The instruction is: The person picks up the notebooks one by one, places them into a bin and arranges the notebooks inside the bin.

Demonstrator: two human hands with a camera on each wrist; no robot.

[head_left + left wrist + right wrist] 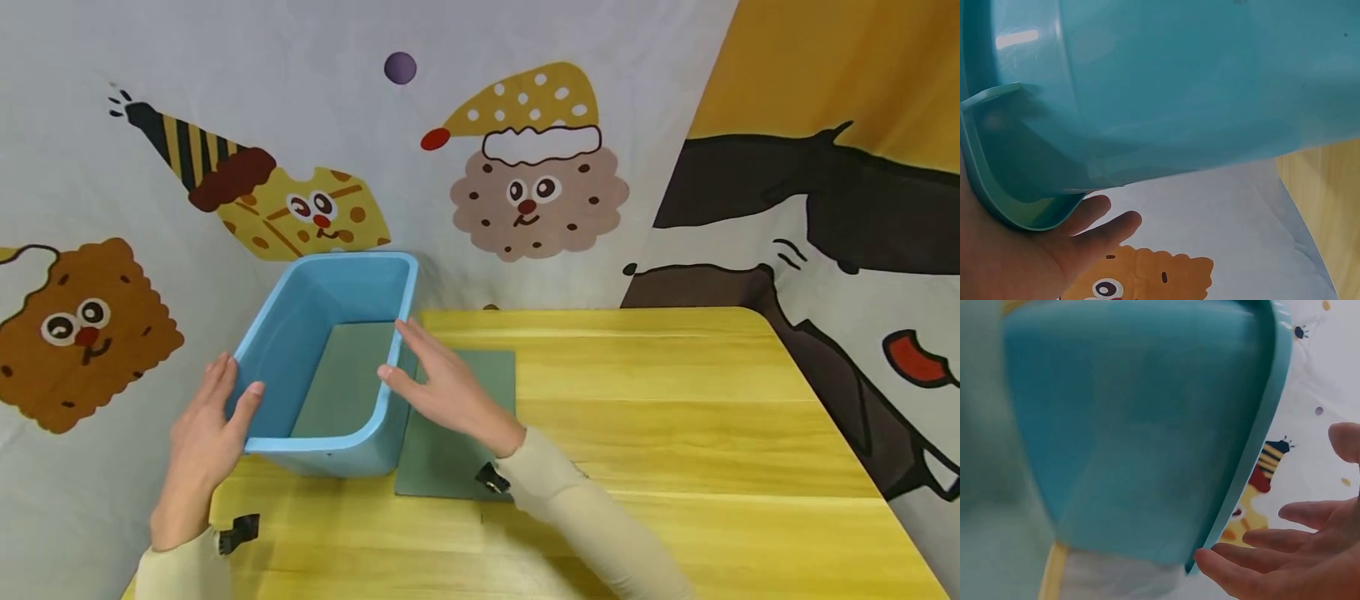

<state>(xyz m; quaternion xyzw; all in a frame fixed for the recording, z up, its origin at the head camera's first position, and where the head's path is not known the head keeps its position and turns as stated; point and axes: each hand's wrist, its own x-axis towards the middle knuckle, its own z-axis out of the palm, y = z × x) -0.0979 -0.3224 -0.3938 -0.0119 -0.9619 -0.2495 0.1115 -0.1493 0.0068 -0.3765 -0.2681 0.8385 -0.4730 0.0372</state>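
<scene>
A light blue plastic bin (322, 442) stands on the left part of the table, its open top facing up. On its floor shows a flat grey-green panel (345, 375). My left hand (206, 433) lies against the near left corner of the rim, fingers extended along the outside and thumb over the edge. My right hand (450, 396) is at the right rim, its straight fingertips touching there. In the right wrist view the fingers (1229, 572) are spread beside the rim. A grey-green board (457, 442) lies on the table just right of the bin, under my right forearm.
The yellow wood-grain table (675, 417) stretches away to the right. A pale cloth (337, 50) printed with cartoon figures hangs behind the table and round its sides. The bin's far end stands close to this cloth.
</scene>
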